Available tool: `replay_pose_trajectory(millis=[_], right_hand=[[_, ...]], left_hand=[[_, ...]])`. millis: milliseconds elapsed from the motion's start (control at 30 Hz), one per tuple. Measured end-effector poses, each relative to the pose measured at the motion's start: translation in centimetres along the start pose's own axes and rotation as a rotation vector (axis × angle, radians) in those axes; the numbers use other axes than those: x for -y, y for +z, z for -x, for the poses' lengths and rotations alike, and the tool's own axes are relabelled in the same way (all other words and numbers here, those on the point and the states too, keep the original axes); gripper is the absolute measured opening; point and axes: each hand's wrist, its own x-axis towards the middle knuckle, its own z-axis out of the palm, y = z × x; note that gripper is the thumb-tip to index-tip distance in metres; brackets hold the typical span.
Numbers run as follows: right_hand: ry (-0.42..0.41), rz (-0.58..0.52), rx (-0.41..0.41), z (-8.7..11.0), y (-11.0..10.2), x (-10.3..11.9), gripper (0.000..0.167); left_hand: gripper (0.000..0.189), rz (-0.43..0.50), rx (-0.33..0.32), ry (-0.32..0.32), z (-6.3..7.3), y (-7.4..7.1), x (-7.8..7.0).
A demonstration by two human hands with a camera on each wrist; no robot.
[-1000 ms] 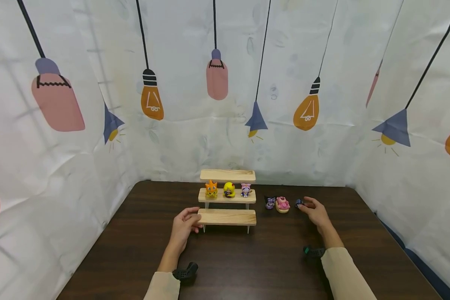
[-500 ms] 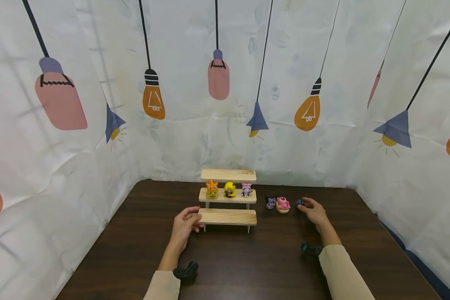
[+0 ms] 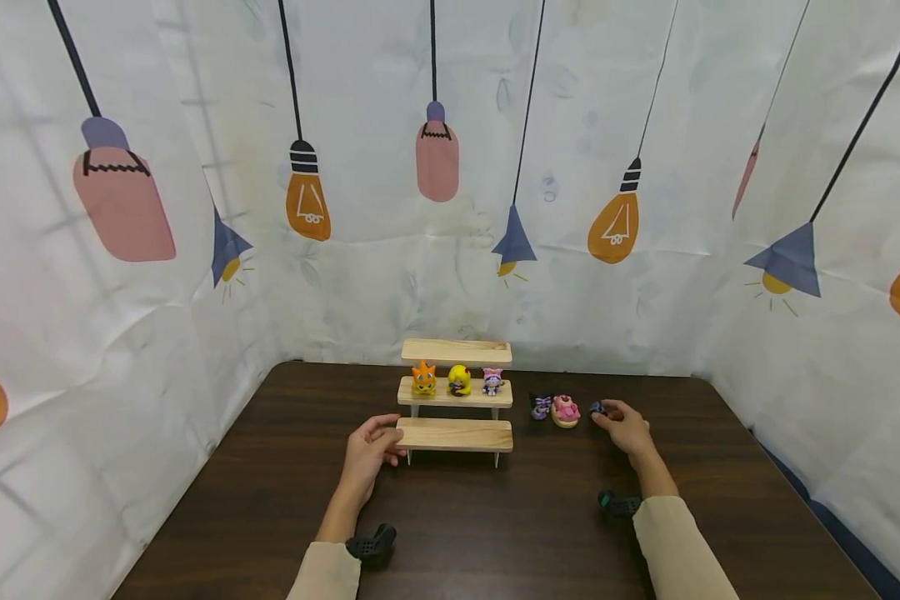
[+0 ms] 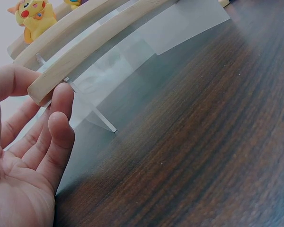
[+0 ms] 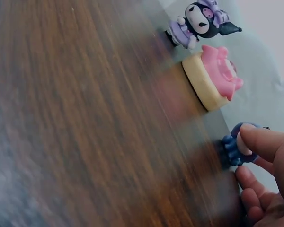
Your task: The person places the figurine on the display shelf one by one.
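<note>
Pinches a small blue figure (image 5: 231, 150) in the right hand (image 3: 627, 429), with thumb and finger clamped on its body, just over or on the desk (image 3: 495, 533); cannot tell contact of the base from a slight gap. Has the blue figure at the fingertips, to the left and far side of the palm, with its long axis looking roughly upright, though partly hidden by the thumb.

Grips, in the left hand (image 3: 365, 454), the left end of the lowest board (image 3: 453, 435) of a wooden stand (image 3: 455, 350), with fingers on both faces of that end.

Takes as the key relation, by judgement, the sideways gap from blue figure to stand: well apart, with the stand off to the left of the right hand and its boards running lengthwise from left to right. Includes in that gap a pink figure (image 3: 566, 410), near the blue figure, then a black-and-purple figure (image 3: 540, 407) just beside, closer to the stand. Has the right hand much nearer than the left to all three.

Shows on the middle board (image 3: 438, 401), from left to right, an orange-and-yellow figure (image 3: 423, 380), a yellow figure (image 3: 459, 382) and a pink-and-purple figure (image 3: 492, 382).
</note>
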Motion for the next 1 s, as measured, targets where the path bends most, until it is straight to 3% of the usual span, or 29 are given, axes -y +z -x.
replay_pose_trajectory(millis=[600, 1000], right_hand=[[0.048, -0.031, -0.055, 1.0, 0.5, 0.0, 0.051], [0.027, -0.039, -0.071, 1.2, 0.4, 0.2, 0.043]], left_hand=[[0.036, 0.007, 0.004, -0.005, 0.0, 0.1, 0.0], [0.034, 0.013, 0.001, 0.001, 0.1, 0.0, 0.0]])
